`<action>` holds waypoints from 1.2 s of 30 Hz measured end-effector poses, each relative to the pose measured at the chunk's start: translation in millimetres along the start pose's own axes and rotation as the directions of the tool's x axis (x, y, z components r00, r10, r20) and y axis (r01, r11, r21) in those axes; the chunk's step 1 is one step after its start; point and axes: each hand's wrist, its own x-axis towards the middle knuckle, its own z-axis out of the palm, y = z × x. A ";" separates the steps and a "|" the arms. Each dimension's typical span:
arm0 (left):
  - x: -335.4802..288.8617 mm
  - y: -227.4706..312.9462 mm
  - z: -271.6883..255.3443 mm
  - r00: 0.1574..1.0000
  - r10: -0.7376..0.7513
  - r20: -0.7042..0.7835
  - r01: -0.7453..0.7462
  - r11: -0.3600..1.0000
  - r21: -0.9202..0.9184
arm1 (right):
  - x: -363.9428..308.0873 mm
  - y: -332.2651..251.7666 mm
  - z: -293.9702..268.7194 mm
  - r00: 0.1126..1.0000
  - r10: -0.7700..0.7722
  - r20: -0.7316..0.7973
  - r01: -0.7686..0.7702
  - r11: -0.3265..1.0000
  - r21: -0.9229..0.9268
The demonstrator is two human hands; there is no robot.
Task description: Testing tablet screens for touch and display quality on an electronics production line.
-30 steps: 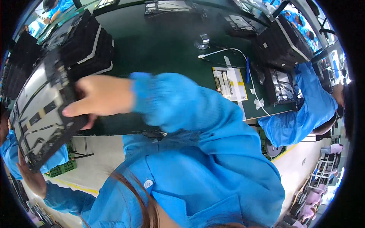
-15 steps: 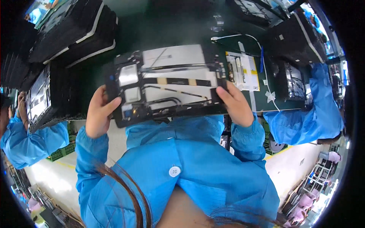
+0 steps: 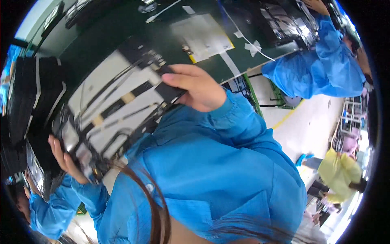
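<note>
An opened tablet (image 3: 128, 116) with bared white battery panels, black ribbon cables and small circuit boards is held between my two hands. It slants, its left end lower and closer to my body than its right end. My left hand (image 3: 67, 160) is closed on the lower left end, with its fingers partly hidden by that end. At the upper right end, my right hand (image 3: 199, 87) pinches the edge, thumb on the inner face and fingers underneath. Both the tablet and my left hand look slightly blurred.
Black stacked foam trays (image 3: 48, 81) stand on the left. On the dark green table (image 3: 118, 28) lie a taped pale sheet (image 3: 203, 36) and a white cable (image 3: 256, 49). Another opened device (image 3: 284, 24) sits at the far right, beside a co-worker's blue sleeve (image 3: 321, 65). A second blue sleeve (image 3: 53, 211) shows lower left.
The tablet has gone from nearly level to steeply slanted, shifting left in the picture as its left end dropped. The whole view has turned. Both hands keep their hold.
</note>
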 end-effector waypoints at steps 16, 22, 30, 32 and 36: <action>67.5 86.7 -11.2 0.646 0.590 0.484 -0.695 0.717 0.054 | 13.9 -18.3 25.1 0.564 -0.198 0.802 0.806 -0.080 -0.587; 64.2 83.9 -11.4 0.638 0.591 0.494 -0.688 0.726 0.021 | 19.5 -19.4 33.7 0.578 -0.054 0.814 0.815 -0.008 -0.579; 67.0 85.0 -8.2 0.650 0.571 0.501 -0.673 0.739 0.030 | 22.1 -25.3 43.2 0.641 0.058 0.765 0.766 0.000 -0.642; 68.1 92.4 1.5 0.691 0.524 0.498 -0.611 0.792 0.015 | 23.3 -34.5 43.8 0.692 0.144 0.707 0.689 0.162 -0.707; 82.5 78.0 0.9 0.754 0.462 0.468 -0.422 0.886 -0.194 | 40.5 -47.3 30.8 0.743 0.062 0.666 0.402 0.755 -0.518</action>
